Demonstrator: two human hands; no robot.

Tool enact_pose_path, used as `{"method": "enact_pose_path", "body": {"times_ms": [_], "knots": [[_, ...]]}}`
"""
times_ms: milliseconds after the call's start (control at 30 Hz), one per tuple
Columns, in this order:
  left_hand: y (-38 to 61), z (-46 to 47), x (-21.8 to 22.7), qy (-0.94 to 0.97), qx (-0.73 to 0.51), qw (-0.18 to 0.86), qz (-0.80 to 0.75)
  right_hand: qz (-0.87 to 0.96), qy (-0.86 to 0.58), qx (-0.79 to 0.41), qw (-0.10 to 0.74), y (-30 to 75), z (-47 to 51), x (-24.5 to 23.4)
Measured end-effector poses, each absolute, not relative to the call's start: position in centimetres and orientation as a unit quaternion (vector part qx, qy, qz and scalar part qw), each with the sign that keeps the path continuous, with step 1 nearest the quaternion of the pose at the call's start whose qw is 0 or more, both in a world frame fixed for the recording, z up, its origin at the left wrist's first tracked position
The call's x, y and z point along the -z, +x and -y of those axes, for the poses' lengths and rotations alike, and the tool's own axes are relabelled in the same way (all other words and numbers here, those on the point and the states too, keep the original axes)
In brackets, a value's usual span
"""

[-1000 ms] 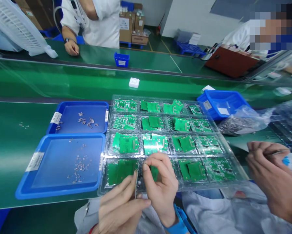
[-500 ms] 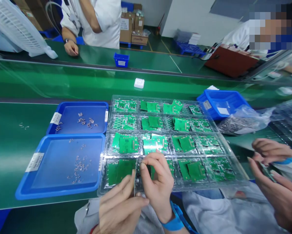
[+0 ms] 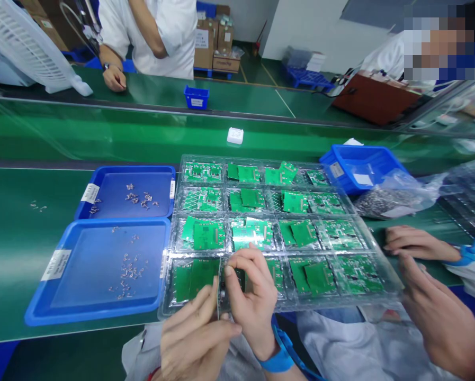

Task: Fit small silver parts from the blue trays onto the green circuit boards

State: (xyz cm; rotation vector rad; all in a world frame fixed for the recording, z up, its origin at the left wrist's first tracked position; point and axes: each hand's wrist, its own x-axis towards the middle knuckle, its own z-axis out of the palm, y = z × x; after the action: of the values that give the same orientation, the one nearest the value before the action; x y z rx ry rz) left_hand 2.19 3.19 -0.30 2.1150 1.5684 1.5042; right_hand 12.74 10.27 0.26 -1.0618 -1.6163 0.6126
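Observation:
My left hand (image 3: 195, 338) and my right hand (image 3: 250, 296) meet at the near edge of a clear compartment tray (image 3: 380, 264) full of green circuit boards (image 3: 205, 233). Both hands pinch a small dark circuit board (image 3: 222, 288) held on edge between them. My right wrist wears a blue strap (image 3: 279, 357). A near blue tray (image 3: 62, 312) to the left holds several small metal parts (image 3: 130, 270).
A second blue tray (image 3: 102, 185) with metal parts lies behind the first. A blue bin (image 3: 360, 166) and a plastic bag (image 3: 396, 196) sit at the right. A co-worker's two hands (image 3: 428, 280) reach in at the right. A white box (image 3: 234, 135) rides the conveyor; another person stands beyond.
The co-worker's hands at the right have dropped and spread toward the table. The white box on the conveyor has moved right. My own hands stay on the small board.

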Motion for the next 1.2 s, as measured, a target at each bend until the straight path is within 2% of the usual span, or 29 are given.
{"method": "enact_pose_path", "body": {"times_ms": [100, 200, 433, 600, 767, 867, 967, 1133, 1200], "knots": [[2.3, -3.2, -0.1, 0.660, -0.537, 0.080, -0.519, 0.672, -0.440, -0.267, 0.532, 12.7, -10.2, -0.3], [1.8, -3.2, -0.3, 0.666, -0.528, 0.073, -0.522, 0.678, -0.438, -0.264, 0.528, 12.8, -10.2, -0.6], [-3.0, -4.9, -1.5, 0.624, -0.477, 0.001, -0.619, 0.688, -0.426, -0.272, 0.521, 14.6, -9.7, -0.9], [-6.9, -9.0, -2.4, 0.555, -0.447, 0.156, -0.684, 0.689, -0.432, -0.271, 0.515, 16.2, -9.5, -0.3], [-8.1, -15.4, -2.5, 0.564, -0.399, 0.321, -0.648, 0.684, -0.445, -0.287, 0.501, 16.8, -9.7, 0.1], [-7.9, -18.3, -1.9, 0.565, -0.400, 0.361, -0.625, 0.682, -0.443, -0.298, 0.501, 16.9, -9.8, 0.1], [-7.8, -20.0, -0.6, 0.598, -0.368, 0.299, -0.647, 0.681, -0.441, -0.301, 0.501, 17.0, -9.9, 0.0], [-8.2, -19.9, 0.7, 0.655, -0.312, 0.077, -0.684, 0.677, -0.437, -0.302, 0.510, 17.2, -10.1, 0.0], [-8.3, -19.3, 0.5, 0.693, -0.304, 0.035, -0.653, 0.673, -0.438, -0.304, 0.512, 17.1, -10.2, 0.1]]}}
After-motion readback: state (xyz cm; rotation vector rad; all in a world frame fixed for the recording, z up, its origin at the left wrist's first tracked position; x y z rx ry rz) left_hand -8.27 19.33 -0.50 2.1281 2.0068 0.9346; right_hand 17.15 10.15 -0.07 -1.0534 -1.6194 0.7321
